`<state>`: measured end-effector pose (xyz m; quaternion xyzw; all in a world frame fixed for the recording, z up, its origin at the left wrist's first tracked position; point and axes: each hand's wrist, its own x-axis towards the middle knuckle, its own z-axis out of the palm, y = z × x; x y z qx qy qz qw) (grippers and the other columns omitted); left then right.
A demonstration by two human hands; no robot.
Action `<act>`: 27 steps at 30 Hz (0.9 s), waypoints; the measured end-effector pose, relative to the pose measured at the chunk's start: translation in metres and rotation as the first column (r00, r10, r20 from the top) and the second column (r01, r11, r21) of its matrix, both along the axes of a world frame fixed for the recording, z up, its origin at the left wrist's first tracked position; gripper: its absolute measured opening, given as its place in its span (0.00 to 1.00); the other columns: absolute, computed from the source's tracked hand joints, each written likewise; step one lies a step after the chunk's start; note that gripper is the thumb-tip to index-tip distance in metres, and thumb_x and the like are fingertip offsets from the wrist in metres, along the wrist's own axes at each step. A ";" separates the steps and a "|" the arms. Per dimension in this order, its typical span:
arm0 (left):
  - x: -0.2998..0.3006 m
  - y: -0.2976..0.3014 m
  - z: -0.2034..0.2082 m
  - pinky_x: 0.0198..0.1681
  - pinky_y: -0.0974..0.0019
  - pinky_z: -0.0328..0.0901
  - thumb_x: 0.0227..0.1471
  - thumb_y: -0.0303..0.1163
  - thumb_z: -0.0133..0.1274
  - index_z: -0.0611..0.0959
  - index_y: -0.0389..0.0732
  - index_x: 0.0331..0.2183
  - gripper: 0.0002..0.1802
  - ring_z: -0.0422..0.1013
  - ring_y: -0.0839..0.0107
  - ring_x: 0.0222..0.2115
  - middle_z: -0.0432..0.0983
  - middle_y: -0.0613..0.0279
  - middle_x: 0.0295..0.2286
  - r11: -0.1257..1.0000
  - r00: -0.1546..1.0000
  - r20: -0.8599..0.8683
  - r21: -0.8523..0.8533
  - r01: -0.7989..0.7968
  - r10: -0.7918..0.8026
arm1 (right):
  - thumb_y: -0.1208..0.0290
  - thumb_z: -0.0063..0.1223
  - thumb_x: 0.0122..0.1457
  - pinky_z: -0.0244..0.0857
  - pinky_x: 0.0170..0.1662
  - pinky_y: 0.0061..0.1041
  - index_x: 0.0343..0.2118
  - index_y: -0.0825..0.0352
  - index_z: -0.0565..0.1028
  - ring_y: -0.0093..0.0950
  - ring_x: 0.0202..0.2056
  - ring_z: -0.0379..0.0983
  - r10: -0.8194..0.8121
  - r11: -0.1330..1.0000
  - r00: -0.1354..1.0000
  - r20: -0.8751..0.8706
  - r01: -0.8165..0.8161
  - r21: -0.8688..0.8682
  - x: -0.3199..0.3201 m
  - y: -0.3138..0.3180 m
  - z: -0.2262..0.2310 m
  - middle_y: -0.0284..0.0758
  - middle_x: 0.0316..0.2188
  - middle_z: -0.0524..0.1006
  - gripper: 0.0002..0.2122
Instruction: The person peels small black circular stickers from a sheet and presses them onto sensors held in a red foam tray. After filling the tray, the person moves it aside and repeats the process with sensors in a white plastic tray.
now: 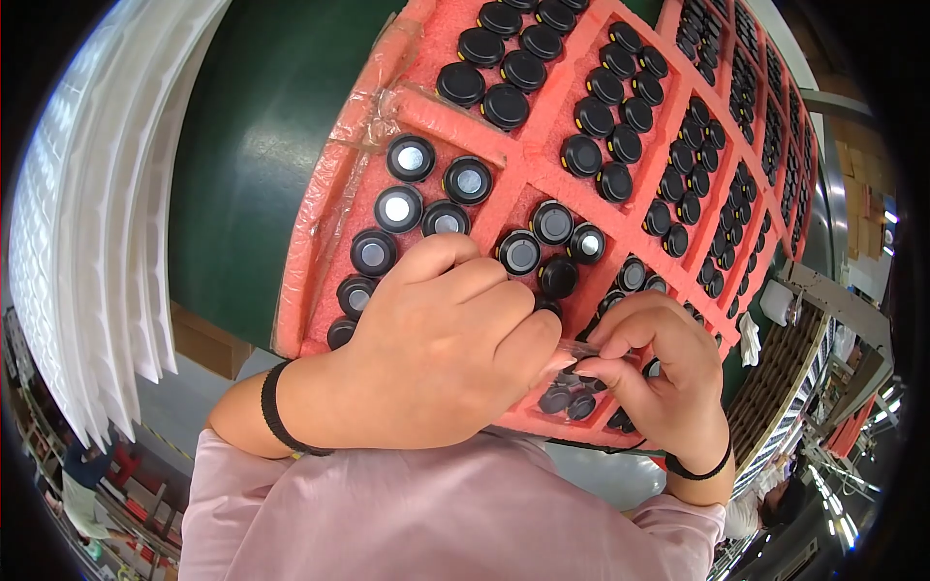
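Observation:
Both hands are closed close together over the near part of a pink foam tray [516,174]. My left hand [455,339] is curled with its knuckles up, its thumb and fingertips pinching a piece of clear plastic [579,351]. On the other side, my right hand [668,373] pinches the same plastic between thumb and fingers. Whether it is a bag or a sheet I cannot tell. Black round parts [567,397] show below the plastic. Beside my left hand, black round parts with silver-grey centres [398,208] sit in a compartment, some hidden under the hand.
More compartments of all-black round parts [504,105] stretch away to the far right. The tray rests on a dark green surface [262,126]. Stacked white moulded sheets [107,194] stand at the left, above a cardboard box [208,341]. Metal framework [838,300] stands at the right.

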<state>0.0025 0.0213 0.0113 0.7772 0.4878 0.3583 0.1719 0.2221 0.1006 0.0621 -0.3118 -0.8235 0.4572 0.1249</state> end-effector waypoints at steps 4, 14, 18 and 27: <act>0.000 0.001 0.000 0.38 0.60 0.62 0.48 0.40 0.63 0.83 0.42 0.32 0.13 0.65 0.66 0.24 0.64 0.66 0.22 1.000 1.000 -0.018 0.029 -0.008 0.009 | 0.81 0.71 0.48 0.68 0.27 0.27 0.30 0.69 0.74 0.32 0.28 0.74 -0.055 0.998 0.998 -0.042 0.055 -0.015 -0.003 -0.001 0.000 0.38 0.29 0.76 0.13; -0.001 -0.001 -0.004 0.41 0.56 0.63 0.49 0.40 0.62 0.83 0.41 0.34 0.14 0.67 0.64 0.26 0.68 0.64 0.25 0.997 0.995 -0.057 -0.012 -0.078 0.077 | 0.77 0.71 0.48 0.65 0.36 0.27 0.33 0.67 0.74 0.32 0.34 0.70 0.141 0.979 0.988 0.058 -0.148 0.140 0.005 0.013 0.007 0.35 0.31 0.72 0.13; 0.000 -0.001 -0.002 0.47 0.52 0.64 0.49 0.39 0.61 0.83 0.41 0.34 0.13 0.70 0.64 0.31 0.72 0.63 0.29 0.998 0.999 -0.042 -0.054 0.013 -0.015 | 0.80 0.66 0.52 0.64 0.38 0.26 0.34 0.68 0.74 0.29 0.35 0.69 0.039 0.998 0.995 0.087 -0.043 0.049 0.000 0.027 0.006 0.34 0.33 0.71 0.10; 0.010 0.001 -0.009 0.62 0.37 0.58 0.48 0.36 0.57 0.80 0.44 0.29 0.07 0.71 0.61 0.55 0.78 0.56 0.49 0.996 0.974 -0.211 -0.019 0.082 -0.084 | 0.84 0.57 0.60 0.61 0.37 0.19 0.35 0.70 0.73 0.19 0.34 0.66 -0.101 0.983 0.968 0.231 0.132 -0.125 -0.009 0.047 -0.029 0.30 0.33 0.67 0.04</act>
